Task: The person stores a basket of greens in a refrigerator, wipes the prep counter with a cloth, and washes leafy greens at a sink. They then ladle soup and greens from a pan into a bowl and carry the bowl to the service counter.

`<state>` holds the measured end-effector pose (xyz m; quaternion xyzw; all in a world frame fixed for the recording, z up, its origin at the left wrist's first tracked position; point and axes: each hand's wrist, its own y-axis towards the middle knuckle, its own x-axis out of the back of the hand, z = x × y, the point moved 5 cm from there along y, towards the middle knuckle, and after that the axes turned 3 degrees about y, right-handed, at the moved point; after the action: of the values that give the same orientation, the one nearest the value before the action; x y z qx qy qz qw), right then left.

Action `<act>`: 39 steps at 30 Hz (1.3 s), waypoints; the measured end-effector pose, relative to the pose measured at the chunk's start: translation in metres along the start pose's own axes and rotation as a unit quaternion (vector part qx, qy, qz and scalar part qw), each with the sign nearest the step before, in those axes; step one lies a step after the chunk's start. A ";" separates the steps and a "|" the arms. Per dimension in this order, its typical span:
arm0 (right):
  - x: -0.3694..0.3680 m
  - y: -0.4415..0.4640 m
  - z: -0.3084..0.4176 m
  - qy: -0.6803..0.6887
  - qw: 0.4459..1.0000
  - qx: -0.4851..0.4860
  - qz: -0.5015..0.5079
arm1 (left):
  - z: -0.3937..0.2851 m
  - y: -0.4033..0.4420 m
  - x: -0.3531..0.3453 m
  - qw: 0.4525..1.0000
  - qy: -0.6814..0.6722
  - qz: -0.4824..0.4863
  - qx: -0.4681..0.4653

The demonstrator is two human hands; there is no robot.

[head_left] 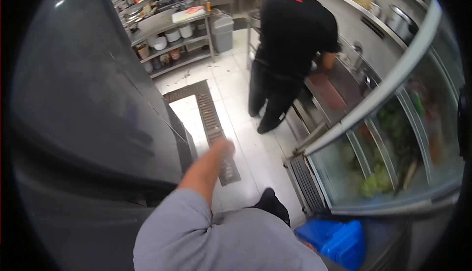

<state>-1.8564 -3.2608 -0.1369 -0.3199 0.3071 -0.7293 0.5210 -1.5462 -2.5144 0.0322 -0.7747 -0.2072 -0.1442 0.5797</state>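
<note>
My left hand reaches forward over the floor, in front of my grey shirt. It is smeared by motion, so its fingers and anything in them cannot be made out. Below it lies a metal floor drain grate set in white tiles. On the left, a large dark grey cabinet with a smooth surface rises close to my arm. My right hand is out of view.
A person in black bends over a metal sink counter. A glass-fronted fridge with greens stands at right, above a blue plastic container. Shelves with pots and a grey bin stand at the back.
</note>
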 end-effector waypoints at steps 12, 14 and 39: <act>-0.416 0.183 0.341 -0.543 0.795 0.128 0.238 | 0.238 -0.047 -0.091 0.847 -0.419 -0.218 0.246; -0.546 0.276 0.371 -0.550 0.752 0.284 0.226 | 0.241 -0.076 -0.086 0.867 -0.386 -0.180 0.257; -1.658 0.052 0.776 -0.478 0.697 0.275 0.459 | 0.894 -0.039 0.250 0.571 -0.532 -0.507 0.366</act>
<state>-0.7983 -1.7780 0.0501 -0.2870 -0.0892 -0.2009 0.9324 -1.3623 -1.6103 -0.0749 -0.2017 -0.8722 0.1124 0.4312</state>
